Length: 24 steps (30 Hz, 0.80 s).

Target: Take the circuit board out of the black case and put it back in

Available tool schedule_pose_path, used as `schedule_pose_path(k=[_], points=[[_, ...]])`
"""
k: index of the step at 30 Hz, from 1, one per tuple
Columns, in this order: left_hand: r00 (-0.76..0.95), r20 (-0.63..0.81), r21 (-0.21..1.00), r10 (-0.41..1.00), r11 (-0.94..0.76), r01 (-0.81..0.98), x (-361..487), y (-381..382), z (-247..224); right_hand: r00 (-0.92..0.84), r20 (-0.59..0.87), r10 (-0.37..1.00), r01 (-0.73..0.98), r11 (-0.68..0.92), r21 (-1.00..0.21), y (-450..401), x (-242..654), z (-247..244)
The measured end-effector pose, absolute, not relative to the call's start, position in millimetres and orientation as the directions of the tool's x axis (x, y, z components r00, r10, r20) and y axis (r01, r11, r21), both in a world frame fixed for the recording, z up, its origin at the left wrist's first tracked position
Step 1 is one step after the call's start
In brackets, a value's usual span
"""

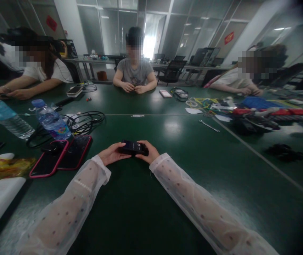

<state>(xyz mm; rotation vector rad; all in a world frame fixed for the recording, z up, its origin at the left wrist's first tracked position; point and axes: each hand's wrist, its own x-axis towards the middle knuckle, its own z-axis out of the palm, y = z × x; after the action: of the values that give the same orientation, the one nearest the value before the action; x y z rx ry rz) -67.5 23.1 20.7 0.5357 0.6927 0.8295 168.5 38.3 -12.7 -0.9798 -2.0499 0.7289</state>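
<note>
Between both hands is a small black box-shaped device [133, 147] with white markings on its upper face, just above or on the green table [140, 205]; I cannot tell which. My left hand [112, 153] grips its left end, thumb on top and fingers along the near side. Around its right end my right hand [149, 152] is closed, thumb in front and fingers behind. Both forearms wear sheer white dotted sleeves. To the left of my left hand lie two phones in red-pink cases, one phone [75, 153] partly under the other phone [49, 159].
Two water bottles, the nearer bottle [51, 120] beside coiled black cables [87, 120], are at the left. A white box [1, 202] lies front left. A wrench [209, 126] and a cluttered pile [268, 113] are at the right. Across the table sits a person [134, 72], with others on both sides.
</note>
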Motion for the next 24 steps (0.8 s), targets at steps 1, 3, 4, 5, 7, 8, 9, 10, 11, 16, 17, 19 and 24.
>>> schedule_pose_path(k=[1,3,4,5,7,8,9,10,11,16,17,19,24], points=[[0.483,-0.334,0.672,0.809,0.564,-0.481,-67.5,23.1,20.6,-0.433,0.378,0.818,0.402,0.551,-0.731,37.9,168.2,-12.6],[0.485,-0.322,0.676,0.813,0.556,-0.483,-67.7,23.4,19.7,-0.432,0.384,0.816,0.407,0.556,-0.725,37.3,167.6,-12.1],[0.486,-0.315,0.680,0.815,0.551,-0.484,-67.7,23.7,19.0,-0.431,0.384,0.816,0.410,0.557,-0.723,36.9,167.4,-11.7],[0.488,-0.308,0.684,0.817,0.546,-0.483,-67.8,23.9,18.1,-0.433,0.381,0.817,0.414,0.555,-0.721,36.7,167.2,-11.3],[0.485,-0.299,0.694,0.821,0.537,-0.481,-67.8,24.3,16.6,-0.434,0.371,0.821,0.423,0.549,-0.721,36.3,167.0,-10.4],[0.482,-0.297,0.697,0.824,0.533,-0.480,-67.8,24.4,16.0,-0.434,0.366,0.823,0.428,0.546,-0.720,36.1,166.9,-10.1],[0.478,-0.298,0.699,0.826,0.530,-0.479,-67.7,24.5,15.5,-0.435,0.362,0.825,0.432,0.543,-0.720,36.1,166.9,-10.0],[0.475,-0.301,0.700,0.827,0.530,-0.479,-67.6,24.5,15.1,-0.436,0.359,0.825,0.435,0.543,-0.718,36.1,166.9,-10.0],[0.470,-0.303,0.701,0.829,0.528,-0.479,-67.6,24.6,14.8,-0.435,0.359,0.826,0.439,0.542,-0.717,36.2,166.9,-10.2],[0.480,-0.316,0.684,0.819,0.547,-0.483,-67.5,25.0,16.3,-0.428,0.349,0.834,0.444,0.531,-0.722,36.7,167.3,-11.4],[0.484,-0.325,0.676,0.813,0.557,-0.482,-67.3,25.0,17.3,-0.427,0.345,0.836,0.445,0.526,-0.725,36.8,167.4,-11.5],[0.487,-0.344,0.663,0.803,0.575,-0.480,-66.7,24.7,19.6,-0.420,0.333,0.845,0.449,0.512,-0.732,36.8,167.5,-11.6],[0.485,-0.355,0.652,0.799,0.584,-0.484,-65.5,23.6,22.7,-0.424,0.309,0.851,0.434,0.490,-0.755,36.5,168.0,-10.9]])
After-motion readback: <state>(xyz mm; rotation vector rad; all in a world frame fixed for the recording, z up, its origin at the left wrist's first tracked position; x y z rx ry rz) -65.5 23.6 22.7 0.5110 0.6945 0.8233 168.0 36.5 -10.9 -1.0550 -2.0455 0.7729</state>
